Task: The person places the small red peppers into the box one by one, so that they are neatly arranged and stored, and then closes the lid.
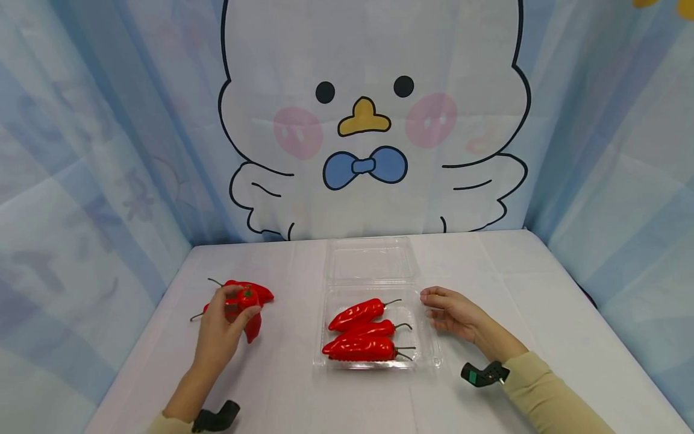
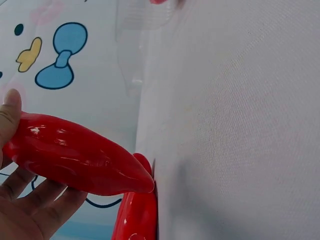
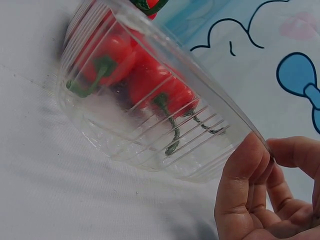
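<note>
My left hand [image 1: 214, 340] grips a red chili pepper [image 2: 75, 155] between thumb and fingers, its tip slanting down. Behind and below it, other red peppers [image 1: 264, 292] lie on the table at the left, partly hidden by the hand. A clear plastic clamshell box [image 1: 431, 355] stands in the middle with its lid [image 1: 371, 260] laid back. Several red peppers [image 1: 362, 348] with green stems lie inside, stems toward the right. At the box's right side, my right hand [image 1: 455, 313] pinches the rim between thumb and fingers, as the right wrist view shows.
A white cloth covers the table [image 1: 488, 271]. Behind it hangs a curtain [image 1: 374, 205] printed with a cartoon bird, and pale blue curtains flank both sides. Each wrist carries a small black camera mount [image 1: 485, 374].
</note>
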Action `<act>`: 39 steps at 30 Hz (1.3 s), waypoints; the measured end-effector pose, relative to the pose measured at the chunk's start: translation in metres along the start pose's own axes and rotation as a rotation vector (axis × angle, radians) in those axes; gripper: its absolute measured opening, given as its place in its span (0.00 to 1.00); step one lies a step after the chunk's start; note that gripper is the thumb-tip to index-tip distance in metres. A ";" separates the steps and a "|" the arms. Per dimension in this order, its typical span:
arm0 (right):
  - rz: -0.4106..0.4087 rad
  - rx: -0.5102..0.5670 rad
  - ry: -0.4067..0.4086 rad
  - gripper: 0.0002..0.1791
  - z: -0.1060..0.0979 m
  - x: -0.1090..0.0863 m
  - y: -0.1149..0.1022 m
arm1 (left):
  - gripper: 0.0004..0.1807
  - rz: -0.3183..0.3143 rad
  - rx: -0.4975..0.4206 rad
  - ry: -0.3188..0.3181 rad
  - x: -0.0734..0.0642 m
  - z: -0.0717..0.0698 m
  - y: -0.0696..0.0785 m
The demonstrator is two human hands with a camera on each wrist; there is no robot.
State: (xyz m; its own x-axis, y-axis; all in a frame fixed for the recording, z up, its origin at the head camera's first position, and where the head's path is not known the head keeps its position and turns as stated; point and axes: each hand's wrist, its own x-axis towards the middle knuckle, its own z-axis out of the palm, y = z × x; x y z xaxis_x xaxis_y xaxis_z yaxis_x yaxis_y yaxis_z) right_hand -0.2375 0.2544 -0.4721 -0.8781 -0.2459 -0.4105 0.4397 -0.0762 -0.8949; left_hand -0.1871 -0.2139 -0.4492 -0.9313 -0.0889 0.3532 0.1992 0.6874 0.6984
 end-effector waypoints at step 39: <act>0.003 0.006 0.006 0.11 0.001 0.000 -0.001 | 0.41 0.166 0.068 -0.069 -0.003 0.009 0.018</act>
State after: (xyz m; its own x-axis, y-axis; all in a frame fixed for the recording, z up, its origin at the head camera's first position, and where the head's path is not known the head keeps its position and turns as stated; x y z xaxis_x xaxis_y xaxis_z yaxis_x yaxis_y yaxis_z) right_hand -0.2380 0.2536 -0.4715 -0.8777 -0.2403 -0.4145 0.4436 -0.0807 -0.8926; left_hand -0.1834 -0.1949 -0.4431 -0.9066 0.0778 0.4148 0.3330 0.7356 0.5899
